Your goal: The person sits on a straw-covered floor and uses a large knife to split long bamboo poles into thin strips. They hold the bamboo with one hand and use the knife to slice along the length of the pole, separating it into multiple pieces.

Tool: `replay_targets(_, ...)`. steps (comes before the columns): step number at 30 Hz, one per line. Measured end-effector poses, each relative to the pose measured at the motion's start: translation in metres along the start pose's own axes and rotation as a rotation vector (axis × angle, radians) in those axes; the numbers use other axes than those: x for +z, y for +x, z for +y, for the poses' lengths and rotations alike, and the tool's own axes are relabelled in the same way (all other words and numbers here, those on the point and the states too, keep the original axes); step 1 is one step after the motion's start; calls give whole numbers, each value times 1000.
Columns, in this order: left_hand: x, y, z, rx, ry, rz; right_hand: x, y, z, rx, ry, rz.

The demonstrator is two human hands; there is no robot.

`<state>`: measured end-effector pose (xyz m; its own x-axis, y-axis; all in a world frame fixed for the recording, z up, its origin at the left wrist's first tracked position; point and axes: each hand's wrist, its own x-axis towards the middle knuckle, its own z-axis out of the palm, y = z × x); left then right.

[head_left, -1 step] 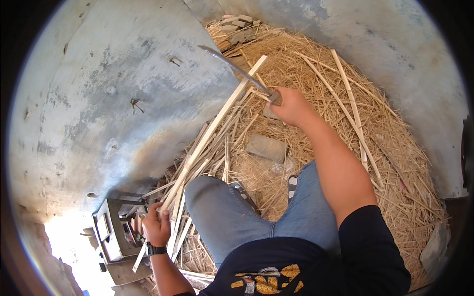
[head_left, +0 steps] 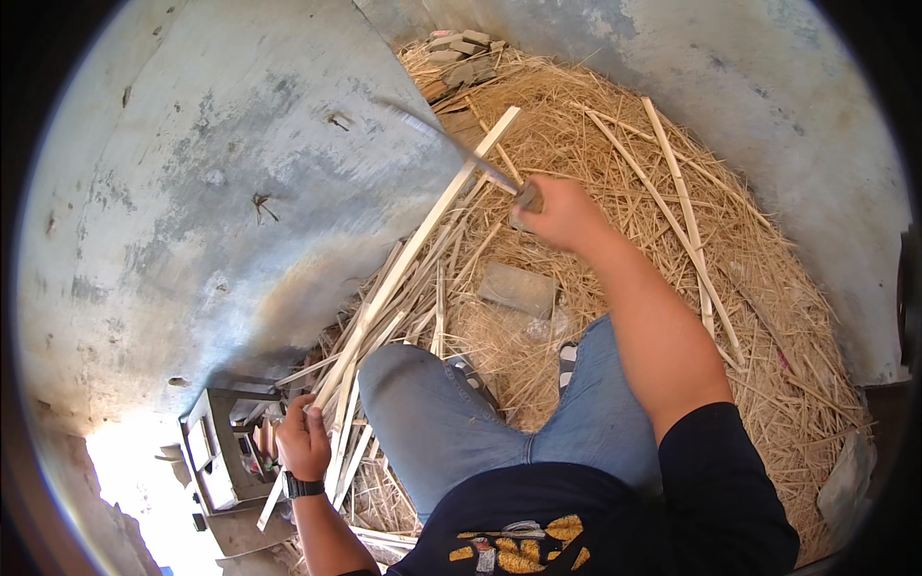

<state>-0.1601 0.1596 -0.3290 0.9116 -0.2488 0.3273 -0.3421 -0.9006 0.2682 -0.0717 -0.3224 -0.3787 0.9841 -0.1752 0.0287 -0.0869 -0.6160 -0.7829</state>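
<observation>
Closed round the lower end of a long, pale split-bamboo strip (head_left: 413,250) is my left hand (head_left: 303,444), with a dark watch on its wrist. The strip slants up and away past my left knee. My right hand (head_left: 565,213) grips the handle of a long-bladed knife (head_left: 497,176) ahead of my right knee. Its blade points far left and crosses the upper part of the strip; motion blurs its tip. I cannot tell whether blade and strip touch.
Several loose strips (head_left: 441,298) lie beside my left leg. A brick-like block (head_left: 519,288) sits among straw-like shavings (head_left: 538,106) ahead of me. Two long strips (head_left: 678,187) lie at the right. A worn wall (head_left: 240,173) rises at the left, above an open-fronted cabinet (head_left: 219,451).
The knife and my right hand have shifted slightly left and down, toward me. My left hand and the strip have hardly moved.
</observation>
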Motion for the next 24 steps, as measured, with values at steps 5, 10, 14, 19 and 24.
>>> replay_targets(5,12,8,1,-22,-32,106,24,-17,-35,-356,-405,-255)
replay_targets(10,-3,2,0,-7,143,164,9,1,-1,-104,-100,-124)
replay_targets(14,-3,-2,-11,3,186,220,6,17,31,45,72,71)
replay_targets(19,1,-5,-14,-54,188,206,20,-10,-20,-236,-186,-120)
replay_targets(24,1,-7,-17,-55,91,209,31,-21,-40,-419,-339,-212)
